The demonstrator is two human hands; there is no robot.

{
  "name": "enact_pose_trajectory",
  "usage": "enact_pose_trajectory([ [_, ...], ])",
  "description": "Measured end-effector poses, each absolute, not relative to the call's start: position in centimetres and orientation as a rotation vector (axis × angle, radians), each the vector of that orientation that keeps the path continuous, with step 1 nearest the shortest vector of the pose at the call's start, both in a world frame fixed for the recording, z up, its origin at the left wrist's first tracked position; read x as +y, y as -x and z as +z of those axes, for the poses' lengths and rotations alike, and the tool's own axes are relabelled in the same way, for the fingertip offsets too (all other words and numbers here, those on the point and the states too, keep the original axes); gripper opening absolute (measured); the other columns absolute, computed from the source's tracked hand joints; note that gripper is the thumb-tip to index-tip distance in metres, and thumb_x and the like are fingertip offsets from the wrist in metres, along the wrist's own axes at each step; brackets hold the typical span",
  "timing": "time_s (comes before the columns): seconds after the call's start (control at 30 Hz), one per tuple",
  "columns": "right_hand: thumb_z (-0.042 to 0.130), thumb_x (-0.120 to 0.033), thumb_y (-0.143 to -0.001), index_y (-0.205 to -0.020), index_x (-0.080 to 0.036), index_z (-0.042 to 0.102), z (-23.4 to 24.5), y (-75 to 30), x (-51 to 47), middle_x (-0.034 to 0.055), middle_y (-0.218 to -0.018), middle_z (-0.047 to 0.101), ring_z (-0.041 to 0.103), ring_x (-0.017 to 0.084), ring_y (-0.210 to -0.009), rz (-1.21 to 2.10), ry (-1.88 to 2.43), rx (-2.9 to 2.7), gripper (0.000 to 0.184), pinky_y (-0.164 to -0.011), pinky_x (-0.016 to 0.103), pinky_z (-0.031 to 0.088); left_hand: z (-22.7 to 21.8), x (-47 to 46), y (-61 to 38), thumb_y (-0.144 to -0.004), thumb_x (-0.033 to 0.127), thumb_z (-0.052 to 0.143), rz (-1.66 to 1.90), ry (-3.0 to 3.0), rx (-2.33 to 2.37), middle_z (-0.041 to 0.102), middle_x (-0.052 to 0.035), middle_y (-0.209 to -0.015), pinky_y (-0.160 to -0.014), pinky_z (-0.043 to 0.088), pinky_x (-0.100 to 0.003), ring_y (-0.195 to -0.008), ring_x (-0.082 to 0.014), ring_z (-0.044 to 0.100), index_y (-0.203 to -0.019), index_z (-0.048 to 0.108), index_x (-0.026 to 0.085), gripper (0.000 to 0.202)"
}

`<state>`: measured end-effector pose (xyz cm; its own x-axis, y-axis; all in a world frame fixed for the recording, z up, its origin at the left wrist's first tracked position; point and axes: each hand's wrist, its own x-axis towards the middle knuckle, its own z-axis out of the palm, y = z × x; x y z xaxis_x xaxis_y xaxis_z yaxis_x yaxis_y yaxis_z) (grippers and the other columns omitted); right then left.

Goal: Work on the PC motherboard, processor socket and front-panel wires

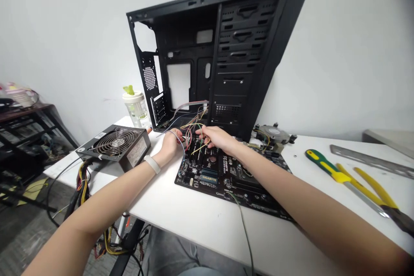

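A black Gigabyte motherboard (211, 170) lies flat on the white table, in front of an open black computer case (258, 43). Thin coloured wires (190, 125) run out of the case to the board's far left edge. At that edge my left hand (170, 143) has its fingers closed at the wires, though the fingertips are partly hidden. My right hand (218, 137) reaches over the board with thumb and fingers pinched on some of the wires. A yellow wire end hangs below the right fingers. Whether any plug touches a header is too small to tell.
On the left sits a power supply (118, 142), its cables (82, 181) hanging off the table edge. Behind it stands a lidded cup (136, 105). A CPU cooler (273, 133), screwdriver (330, 170), yellow-handled pliers (378, 185) and metal strip (371, 159) lie to the right.
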<state>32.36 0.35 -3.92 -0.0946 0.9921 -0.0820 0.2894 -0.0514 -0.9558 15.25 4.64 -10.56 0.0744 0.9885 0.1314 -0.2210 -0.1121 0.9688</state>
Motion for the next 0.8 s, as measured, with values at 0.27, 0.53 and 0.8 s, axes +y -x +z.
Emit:
enact_pose_trajectory([
  [0.27, 0.048, -0.027, -0.095, -0.055, -0.014, 0.054, -2.3, -32.5, 1.3, -0.0019, -0.048, 0.049, 0.040, 0.008, -0.045, 0.990, 1.457, -1.691, 0.043, -0.048, 0.022, 0.029, -8.2, 3.6, -14.8, -0.079, 0.026, 0.068, 1.228, -1.513, 0.880, 0.056, 0.0027, -0.065, -0.056, 0.042, -0.023, -0.057, -0.0092, 0.051, -0.077, 0.059, 0.013, 0.016],
  [0.53, 0.036, -0.026, -0.100, -0.091, -0.013, 0.057, 0.1, -30.7, 1.4, -0.0036, -0.052, 0.053, 0.044, 0.007, -0.038, 1.209, 1.382, -1.610, 0.027, -0.041, 0.020, 0.035, -6.2, 3.1, -14.1, -0.068, 0.027, 0.070, 1.033, -1.818, 0.855, 0.062, -0.0009, -0.063, -0.059, 0.039, -0.023, -0.058, -0.0108, 0.051, -0.067, 0.066, 0.012, 0.016],
  [0.8, 0.034, -0.027, -0.101, -0.088, -0.014, 0.056, 0.3, -31.0, 1.7, -0.0075, -0.039, 0.039, 0.031, 0.006, -0.031, 1.307, 1.292, -1.535, 0.029, -0.037, 0.018, 0.025, -5.9, 2.9, -14.7, -0.070, 0.027, 0.067, 0.919, -1.875, 0.858, 0.053, 0.0038, -0.049, -0.048, 0.031, -0.021, -0.044, -0.0089, 0.044, -0.069, 0.062, 0.013, 0.015],
])
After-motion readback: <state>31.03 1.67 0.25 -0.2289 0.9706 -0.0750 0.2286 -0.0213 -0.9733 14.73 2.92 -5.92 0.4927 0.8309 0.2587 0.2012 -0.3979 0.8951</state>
